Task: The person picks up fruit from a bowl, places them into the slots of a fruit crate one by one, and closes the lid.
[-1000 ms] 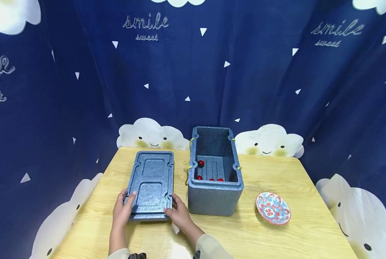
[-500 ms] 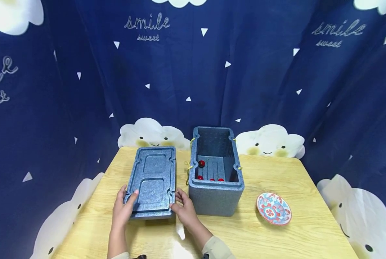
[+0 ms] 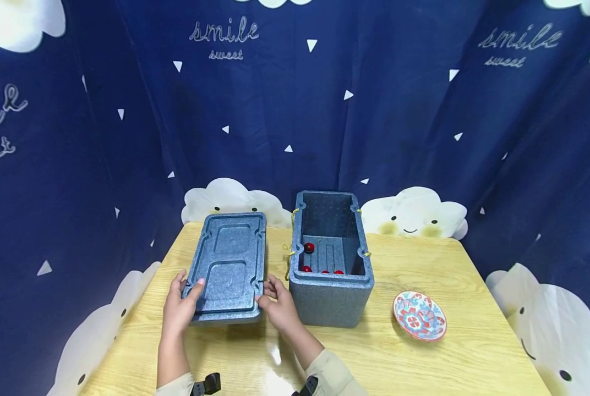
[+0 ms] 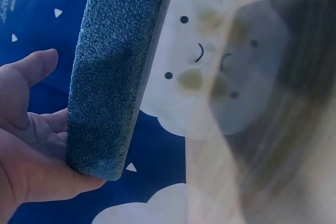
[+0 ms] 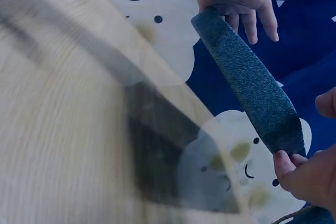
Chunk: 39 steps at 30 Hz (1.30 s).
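A blue-grey foam box lid (image 3: 228, 264), its recessed side facing up, is held above the left part of the table by both hands. My left hand (image 3: 180, 301) grips its near left corner, thumb over the top edge. My right hand (image 3: 277, 305) pinches the near right corner. The lid's speckled edge (image 4: 113, 72) fills the left wrist view, and the right wrist view shows it (image 5: 252, 82) spanning both hands. Right beside the lid stands the matching open foam box (image 3: 327, 302), with several red cherries (image 3: 309, 248) on its floor.
Yellow cords (image 3: 289, 256) hang at the box's sides. A shallow patterned bowl (image 3: 420, 316) sits to the right of the box on the wooden table (image 3: 404, 368). A dark blue curtain (image 3: 295, 99) with clouds surrounds the table.
The lid has risen off the table and moved away from me, with both hands carrying it; it also shifted slightly left in the last half second. Box and bowl stay put.
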### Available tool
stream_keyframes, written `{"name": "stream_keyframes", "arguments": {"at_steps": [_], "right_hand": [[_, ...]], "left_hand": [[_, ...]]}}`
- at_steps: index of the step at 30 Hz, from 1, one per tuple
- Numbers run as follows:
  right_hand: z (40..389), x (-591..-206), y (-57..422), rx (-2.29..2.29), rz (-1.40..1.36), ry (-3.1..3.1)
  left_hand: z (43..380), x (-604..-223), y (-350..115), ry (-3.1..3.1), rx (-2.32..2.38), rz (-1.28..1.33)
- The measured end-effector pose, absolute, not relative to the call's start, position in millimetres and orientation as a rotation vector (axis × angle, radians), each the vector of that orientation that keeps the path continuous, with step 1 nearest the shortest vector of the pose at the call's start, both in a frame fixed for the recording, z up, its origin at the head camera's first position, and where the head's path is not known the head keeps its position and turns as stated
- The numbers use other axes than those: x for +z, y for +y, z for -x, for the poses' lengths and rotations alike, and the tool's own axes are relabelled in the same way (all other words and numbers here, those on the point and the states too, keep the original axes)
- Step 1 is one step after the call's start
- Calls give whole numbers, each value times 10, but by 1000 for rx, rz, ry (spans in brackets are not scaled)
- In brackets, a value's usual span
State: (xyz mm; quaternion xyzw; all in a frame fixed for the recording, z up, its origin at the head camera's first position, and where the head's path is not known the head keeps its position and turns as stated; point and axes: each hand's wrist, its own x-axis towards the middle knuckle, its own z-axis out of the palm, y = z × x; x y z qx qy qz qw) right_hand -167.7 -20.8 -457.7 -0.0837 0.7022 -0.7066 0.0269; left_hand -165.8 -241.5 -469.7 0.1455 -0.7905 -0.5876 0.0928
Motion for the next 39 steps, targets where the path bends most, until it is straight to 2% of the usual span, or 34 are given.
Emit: {"name": "stream_keyframes", "arguments": {"at_steps": [8, 16, 26, 39], "right_hand": [[1758, -4419, -232, -2204, 305, 2144], [1933, -4501, -245, -2225, 303, 2077], [1958, -4140, -151, -2271, 309, 1957], [2003, -3945, 67, -2215, 360, 2043]], "left_hand": [[1758, -4549, -2488, -2330, -1782, -410], [1790, -4384, -2502, -2334, -1751, -370], [1841, -4191, -2477, -2400, -1724, -284], [1872, -3966, -2263, -2283, -1866, -304]]}}
